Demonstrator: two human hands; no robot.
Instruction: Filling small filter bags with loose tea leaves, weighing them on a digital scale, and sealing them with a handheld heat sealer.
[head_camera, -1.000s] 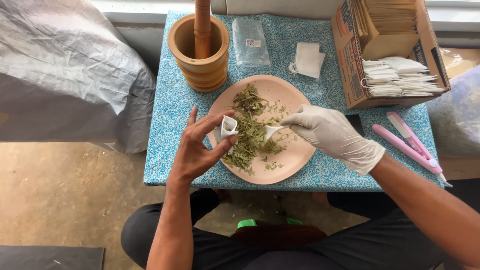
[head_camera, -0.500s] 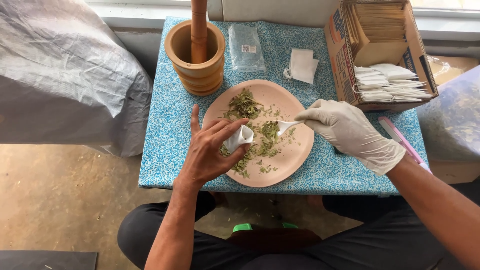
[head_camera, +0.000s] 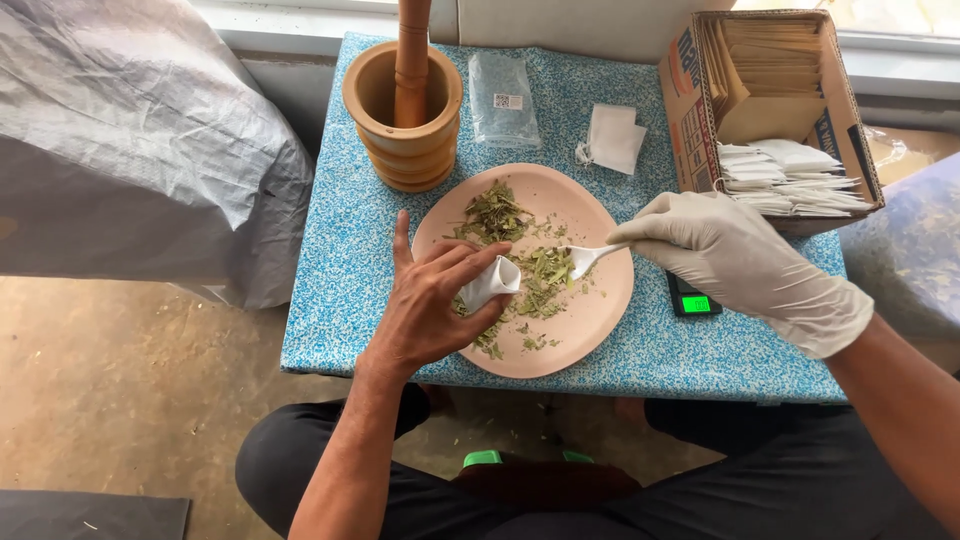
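My bare left hand pinches a small white paper bag over the left side of a pink plate. My right hand, in a white glove, holds a small white spoon whose bowl carries green dried leaves just right of the bag. More dried leaves lie scattered on the plate, with a heap at its far side.
A wooden mortar with a pestle stands behind the plate. Beside it lie a clear plastic packet and white bags. A cardboard box of bags sits far right. A small scale shows under my right wrist. A grey sack lies left.
The spoon has scooped leaves and come closer to the bag. My left hand has lowered slightly over the plate with the bag.
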